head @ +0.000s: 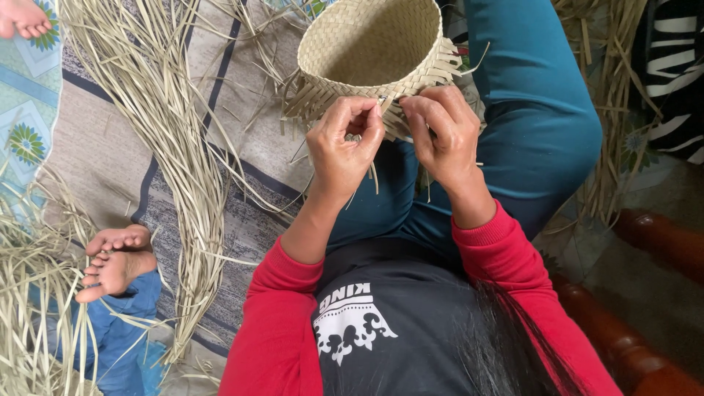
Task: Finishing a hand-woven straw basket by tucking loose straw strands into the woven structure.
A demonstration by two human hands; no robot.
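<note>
A round woven basket [370, 45] of pale straw strips lies on its side in front of me, its open mouth facing up toward the camera. Loose strip ends stick out around its near rim [315, 99]. My left hand [345, 147] pinches a strip end at the near rim, fingers curled. My right hand [440, 136] grips the rim strips right beside it, thumb and fingers closed on them. Both hands meet at the rim's near edge, above my teal trouser legs [528, 110].
A long bundle of loose straw strips [169, 147] runs down the patterned mat [249, 220] on the left. Another person's bare feet [114, 260] rest at the left amid more straw [29, 293]; toes [26, 18] show top left. A wooden furniture edge [645, 293] lies right.
</note>
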